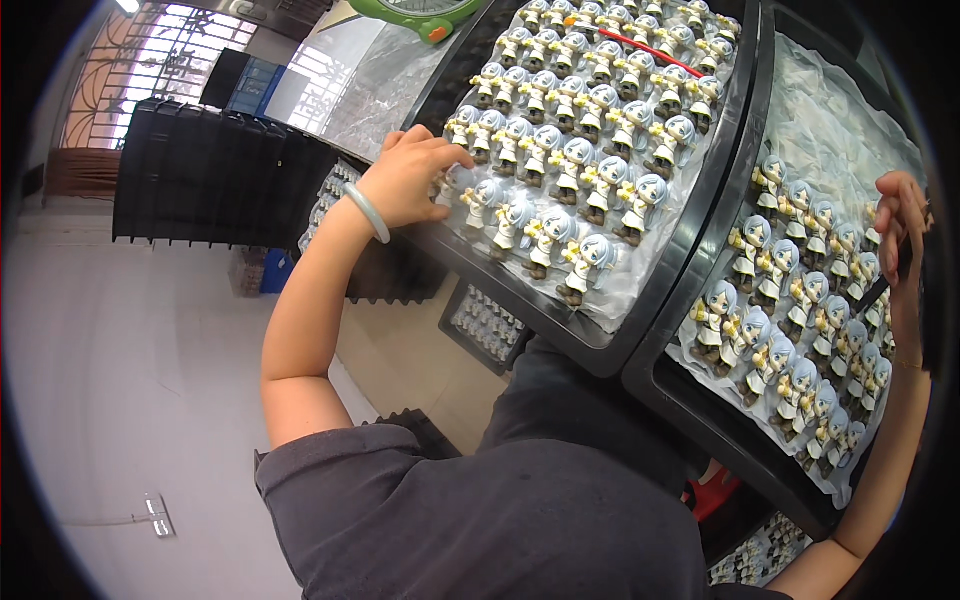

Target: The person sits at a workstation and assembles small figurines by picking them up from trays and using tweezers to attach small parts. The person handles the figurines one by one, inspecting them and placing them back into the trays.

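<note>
At the left edge of the left black tray (560,312), my left hand (410,180), wearing a pale bangle, has its thumb and fingers closed around a small figurine (459,178) at the end of a row. Much of that figurine is hidden by the fingers. Rows of like figurines (550,230) with pale blue hair and white clothes lie on thin white sheeting. My right hand (903,225) is raised at the right rim of the view, over the right black tray (665,385), its fingers bent. A dark thin piece shows beside it; what the hand holds is unclear.
A red stick (650,52) lies across the far rows of figurines. Beyond the left tray is a green round device (425,15). Black stacked crates (215,175) stand to the left, and a lower tray of figurines (487,322) sits below the work surface.
</note>
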`<action>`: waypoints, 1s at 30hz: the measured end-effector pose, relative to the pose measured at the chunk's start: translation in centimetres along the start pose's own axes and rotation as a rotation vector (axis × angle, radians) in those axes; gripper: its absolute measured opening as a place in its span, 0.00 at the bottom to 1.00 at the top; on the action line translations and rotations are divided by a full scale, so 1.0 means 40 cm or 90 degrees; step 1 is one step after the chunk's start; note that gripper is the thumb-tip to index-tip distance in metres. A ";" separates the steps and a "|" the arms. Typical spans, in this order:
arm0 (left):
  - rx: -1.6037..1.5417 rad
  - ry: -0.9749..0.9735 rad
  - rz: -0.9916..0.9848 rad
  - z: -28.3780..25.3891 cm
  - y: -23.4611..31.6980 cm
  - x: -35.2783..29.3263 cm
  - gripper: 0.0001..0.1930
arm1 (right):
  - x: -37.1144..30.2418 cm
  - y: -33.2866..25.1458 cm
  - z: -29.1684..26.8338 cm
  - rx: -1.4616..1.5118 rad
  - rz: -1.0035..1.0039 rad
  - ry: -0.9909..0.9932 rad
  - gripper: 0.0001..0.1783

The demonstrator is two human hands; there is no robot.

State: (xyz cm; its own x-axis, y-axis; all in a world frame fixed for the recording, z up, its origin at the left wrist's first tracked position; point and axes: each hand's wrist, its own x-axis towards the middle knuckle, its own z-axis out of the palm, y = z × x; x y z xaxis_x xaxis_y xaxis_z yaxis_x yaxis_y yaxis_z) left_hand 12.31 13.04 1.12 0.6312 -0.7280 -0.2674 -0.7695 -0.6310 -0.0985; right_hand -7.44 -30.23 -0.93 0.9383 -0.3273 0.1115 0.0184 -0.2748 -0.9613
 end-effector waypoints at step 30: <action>-0.127 0.057 0.180 -0.009 0.121 0.022 0.17 | 0.012 -0.040 0.019 0.119 0.003 -0.052 0.15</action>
State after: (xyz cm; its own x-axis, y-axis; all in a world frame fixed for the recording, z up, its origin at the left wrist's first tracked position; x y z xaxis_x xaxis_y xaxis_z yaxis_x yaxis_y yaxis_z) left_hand 9.17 9.25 0.75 0.4095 -0.8961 -0.1709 -0.8862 -0.4353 0.1587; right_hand -6.77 -29.25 0.48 0.9632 -0.2522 0.0928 0.0698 -0.0988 -0.9927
